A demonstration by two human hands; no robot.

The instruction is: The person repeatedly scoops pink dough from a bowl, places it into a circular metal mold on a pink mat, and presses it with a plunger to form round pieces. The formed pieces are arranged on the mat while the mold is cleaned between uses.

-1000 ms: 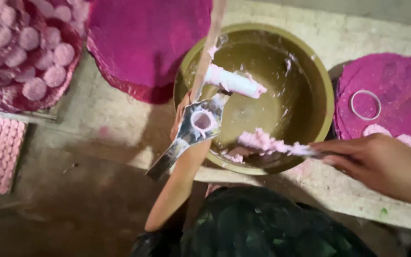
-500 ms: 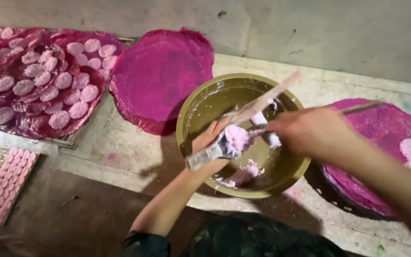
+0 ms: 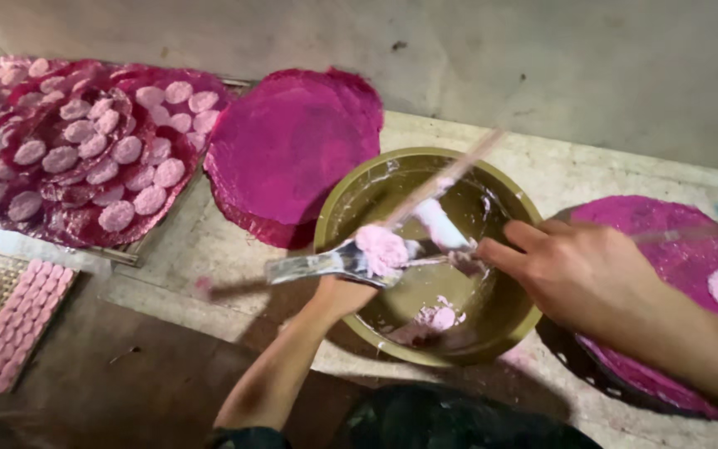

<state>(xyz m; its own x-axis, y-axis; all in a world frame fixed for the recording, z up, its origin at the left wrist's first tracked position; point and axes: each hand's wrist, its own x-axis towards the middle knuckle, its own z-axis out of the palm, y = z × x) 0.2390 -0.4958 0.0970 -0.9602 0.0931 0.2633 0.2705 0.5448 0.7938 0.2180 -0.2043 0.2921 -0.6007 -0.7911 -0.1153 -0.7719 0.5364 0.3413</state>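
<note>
A metal ring mould with a flat handle (image 3: pixel 338 262), packed with pink paste, sits over the near left rim of an olive bowl (image 3: pixel 504 328). My left hand (image 3: pixel 344 295) grips it from below. My right hand (image 3: pixel 579 270) reaches in from the right above the bowl and holds a thin stick (image 3: pixel 442 179) that slants up and away, coated with pink-white paste. Its fingers point at the mould. A little pink paste (image 3: pixel 434 318) lies in the bottom of the bowl.
A bare magenta round mat (image 3: pixel 297 150) lies behind the bowl. Another mat (image 3: pixel 666 249) with pink paste lies under my right forearm. A tray (image 3: pixel 68 158) of mats with several pink discs is at far left, a rack of small pink pieces (image 3: pixel 22 320) below it.
My right hand moved from the bowl's right edge to over its middle, beside the mould. The mould went from hollow to packed with pink paste. The view pulled back and to the left.
</note>
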